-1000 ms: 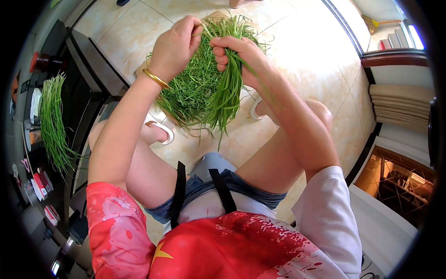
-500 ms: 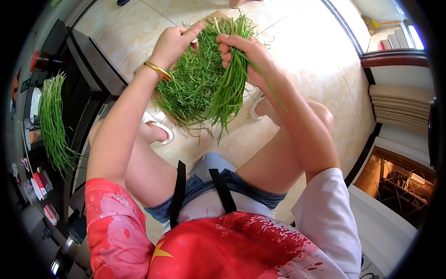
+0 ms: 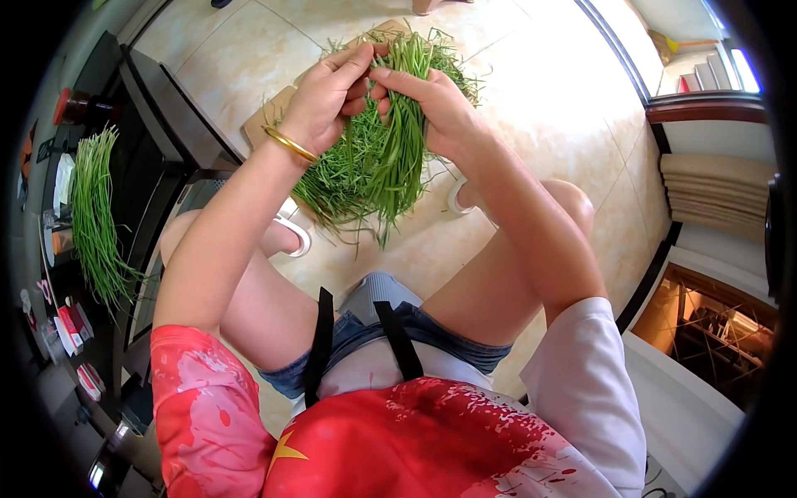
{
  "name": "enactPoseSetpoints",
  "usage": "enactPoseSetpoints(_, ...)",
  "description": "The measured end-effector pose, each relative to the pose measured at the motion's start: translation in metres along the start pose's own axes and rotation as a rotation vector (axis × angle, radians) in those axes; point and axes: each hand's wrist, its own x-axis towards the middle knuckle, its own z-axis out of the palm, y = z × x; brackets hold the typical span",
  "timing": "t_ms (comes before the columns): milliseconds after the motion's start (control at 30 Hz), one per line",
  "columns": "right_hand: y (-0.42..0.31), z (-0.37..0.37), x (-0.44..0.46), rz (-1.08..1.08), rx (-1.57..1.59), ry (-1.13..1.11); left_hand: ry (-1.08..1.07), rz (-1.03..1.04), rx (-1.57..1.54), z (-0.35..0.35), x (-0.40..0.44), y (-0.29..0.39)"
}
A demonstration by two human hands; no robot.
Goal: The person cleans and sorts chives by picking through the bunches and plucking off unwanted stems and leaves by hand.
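A bunch of long green garlic chives hangs from my right hand, whose fingers are wrapped round it near the pale stem ends. My left hand, with a gold bangle on the wrist, is closed in a pinch against the left side of the bunch. Its thumb and fingertips meet at the stems, apparently on a chive, though the fingers partly hide it. Both hands almost touch. Below them a loose heap of chives lies on flattened cardboard on the floor.
Another bunch of chives lies on the dark cabinet at left, beside a jar with a red lid and small packages. A grey ribbed bin stands between my knees on the tiled floor.
My left hand has moved right, from above the heap to the bunch's stems. My right hand has shifted slightly left and down with the chives, and its hold has turned a little.
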Motion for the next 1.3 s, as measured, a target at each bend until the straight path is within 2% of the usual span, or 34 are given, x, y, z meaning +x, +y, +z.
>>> enactPoseSetpoints(133,0.0,-0.001,0.004,0.014,0.053,-0.027,-0.083,0.029,-0.146,-0.007,0.0,0.0)
enactPoseSetpoints(200,0.003,-0.003,0.007,-0.009,0.059,0.032,-0.008,0.162,-0.237,-0.02,0.006,0.003)
enactPoseSetpoints(233,0.004,-0.005,0.008,-0.033,0.065,0.092,-0.006,0.162,-0.237,-0.023,0.008,0.006)
enactPoseSetpoints(300,0.002,-0.01,0.011,-0.067,0.044,0.124,0.186,0.131,-0.355,-0.028,0.012,0.013)
enactPoseSetpoints(333,-0.001,-0.014,0.011,-0.102,0.024,0.158,0.039,0.149,-0.396,-0.042,0.013,0.016)
enactPoseSetpoints(433,-0.009,-0.022,0.011,-0.173,0.019,0.256,0.074,0.142,-0.483,-0.047,0.014,0.024)
enactPoseSetpoints(600,-0.024,-0.033,0.007,-0.26,0.009,0.353,-0.081,0.159,-0.643,-0.074,0.016,0.03)
enactPoseSetpoints(700,-0.03,-0.038,0.004,-0.287,0.043,0.338,-0.264,0.021,-0.934,-0.088,0.016,0.039)
enactPoseSetpoints(733,-0.029,-0.038,0.004,-0.294,0.037,0.336,-0.184,0.023,-0.89,-0.086,0.015,0.043)
enactPoseSetpoints(900,-0.02,-0.034,0.006,-0.242,0.018,0.244,-0.128,0.029,-0.823,-0.078,0.01,0.048)
enactPoseSetpoints(967,-0.017,-0.03,0.007,-0.254,0.057,0.14,-0.106,0.028,-0.807,-0.071,0.009,0.048)
enactPoseSetpoints(1033,-0.016,-0.024,0.003,-0.254,0.072,0.107,-0.022,0.058,-0.476,-0.056,0.005,0.048)
enactPoseSetpoints(1067,-0.017,-0.021,0.001,-0.225,0.055,0.084,-0.023,0.059,-0.475,-0.045,0.001,0.047)
enactPoseSetpoints(1133,-0.014,-0.018,0.003,-0.183,0.024,0.046,-0.039,0.015,-0.077,-0.021,-0.008,0.041)
enactPoseSetpoints(1300,-0.007,-0.004,0.002,-0.178,-0.03,-0.04,-0.047,-0.026,0.082,-0.003,-0.012,0.023)
